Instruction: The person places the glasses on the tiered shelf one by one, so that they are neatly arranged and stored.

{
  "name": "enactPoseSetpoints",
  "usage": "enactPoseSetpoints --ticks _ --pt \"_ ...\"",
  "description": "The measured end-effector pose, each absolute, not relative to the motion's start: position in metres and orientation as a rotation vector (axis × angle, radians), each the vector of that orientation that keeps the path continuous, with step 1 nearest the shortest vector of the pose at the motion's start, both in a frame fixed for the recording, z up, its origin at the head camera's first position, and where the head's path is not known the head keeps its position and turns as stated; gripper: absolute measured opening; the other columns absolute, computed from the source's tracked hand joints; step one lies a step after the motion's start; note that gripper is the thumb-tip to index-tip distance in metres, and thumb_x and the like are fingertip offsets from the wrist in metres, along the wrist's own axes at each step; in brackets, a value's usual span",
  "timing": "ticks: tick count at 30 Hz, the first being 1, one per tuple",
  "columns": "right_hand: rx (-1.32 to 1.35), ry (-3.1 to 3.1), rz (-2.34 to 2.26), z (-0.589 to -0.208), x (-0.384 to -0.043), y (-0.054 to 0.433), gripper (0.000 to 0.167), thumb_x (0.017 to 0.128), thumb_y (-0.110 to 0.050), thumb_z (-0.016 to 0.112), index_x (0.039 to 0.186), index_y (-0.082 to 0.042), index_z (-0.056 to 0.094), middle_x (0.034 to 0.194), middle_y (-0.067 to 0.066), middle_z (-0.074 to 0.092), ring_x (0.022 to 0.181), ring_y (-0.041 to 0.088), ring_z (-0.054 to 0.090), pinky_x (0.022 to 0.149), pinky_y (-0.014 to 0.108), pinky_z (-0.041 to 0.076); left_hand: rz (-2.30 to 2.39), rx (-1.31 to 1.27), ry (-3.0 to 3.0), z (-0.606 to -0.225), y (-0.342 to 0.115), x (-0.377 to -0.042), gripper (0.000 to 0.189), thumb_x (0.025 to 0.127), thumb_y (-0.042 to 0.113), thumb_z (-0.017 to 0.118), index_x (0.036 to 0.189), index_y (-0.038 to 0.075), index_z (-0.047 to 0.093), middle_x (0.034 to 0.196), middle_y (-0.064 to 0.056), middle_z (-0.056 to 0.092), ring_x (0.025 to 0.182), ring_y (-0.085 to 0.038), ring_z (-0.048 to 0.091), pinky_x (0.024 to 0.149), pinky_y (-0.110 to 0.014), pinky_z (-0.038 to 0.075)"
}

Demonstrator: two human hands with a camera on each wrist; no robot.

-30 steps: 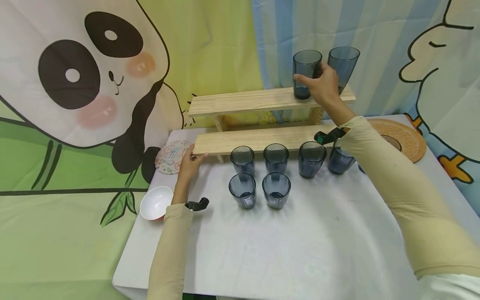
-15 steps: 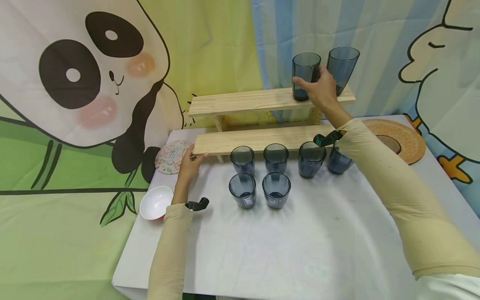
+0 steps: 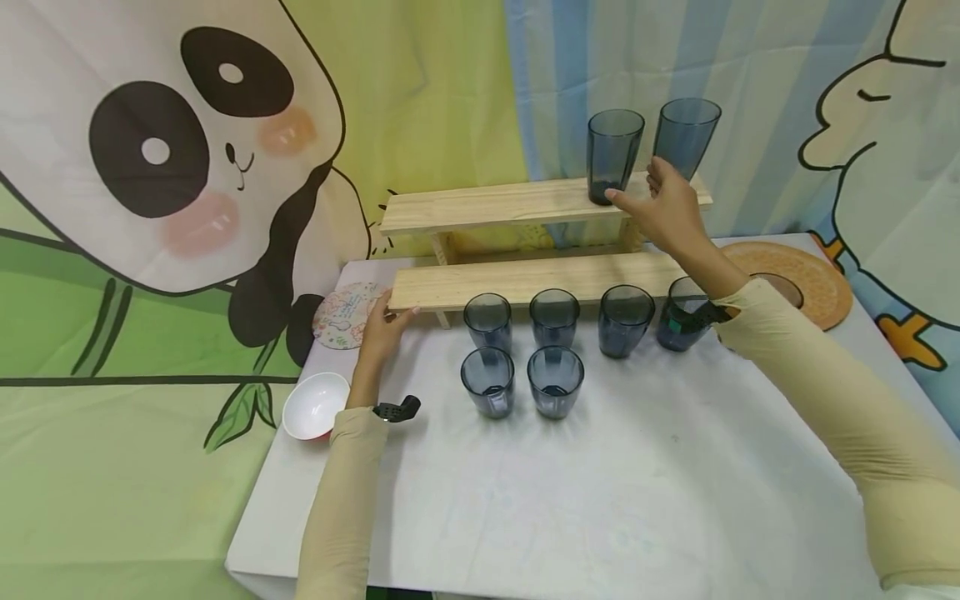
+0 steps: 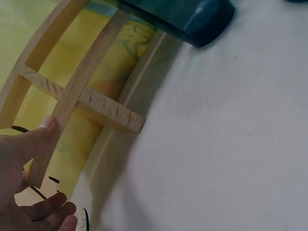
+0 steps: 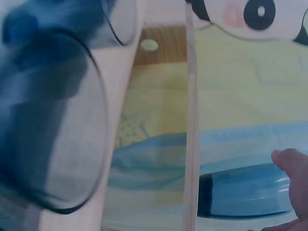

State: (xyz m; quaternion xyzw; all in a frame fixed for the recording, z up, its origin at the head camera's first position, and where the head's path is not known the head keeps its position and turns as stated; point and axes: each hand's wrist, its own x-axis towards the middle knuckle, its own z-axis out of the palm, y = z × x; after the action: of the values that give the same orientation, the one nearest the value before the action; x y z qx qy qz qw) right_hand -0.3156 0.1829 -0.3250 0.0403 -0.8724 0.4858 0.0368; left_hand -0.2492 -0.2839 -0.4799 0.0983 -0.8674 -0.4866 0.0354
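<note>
My right hand (image 3: 672, 212) is just in front of the upper plank (image 3: 487, 207) of a two-tier wooden shelf, fingers loosely bent and holding nothing. Left of its fingertips a tall blue-grey glass (image 3: 611, 154) stands upright on that plank. A second tall glass (image 3: 684, 133) is behind the hand, its base hidden. In the right wrist view the thumb is close to a tall glass (image 5: 245, 190); contact cannot be told. My left hand (image 3: 380, 337) grips the left end of the lower plank (image 3: 487, 283). Its thumb lies on the plank's edge (image 4: 72, 96) in the left wrist view.
Several shorter blue-grey glasses stand before the shelf, among them a front-left glass (image 3: 488, 383) and a right-hand glass (image 3: 626, 321). A white bowl (image 3: 315, 406) and a patterned disc (image 3: 345, 317) are at the left. A round woven mat (image 3: 821, 283) lies at the right.
My right hand has let go of the left tall glass and drawn back, down and to the right. That glass stays on the upper plank. The left hand keeps its place.
</note>
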Motion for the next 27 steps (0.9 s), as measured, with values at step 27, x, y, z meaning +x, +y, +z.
enactPoseSetpoints --ticks 27 --pt "0.751 -2.705 1.730 -0.477 -0.142 0.147 0.102 0.082 -0.037 0.092 0.162 -0.006 0.037 0.165 0.013 0.044 0.150 0.038 0.045 0.123 0.040 0.040 -1.486 0.304 -2.679 -0.484 -0.285 -0.253 0.082 0.103 0.038 0.070 0.168 0.015 0.026 0.173 -0.018 0.027 0.153 -0.043 0.038 0.127 -0.056 0.032"
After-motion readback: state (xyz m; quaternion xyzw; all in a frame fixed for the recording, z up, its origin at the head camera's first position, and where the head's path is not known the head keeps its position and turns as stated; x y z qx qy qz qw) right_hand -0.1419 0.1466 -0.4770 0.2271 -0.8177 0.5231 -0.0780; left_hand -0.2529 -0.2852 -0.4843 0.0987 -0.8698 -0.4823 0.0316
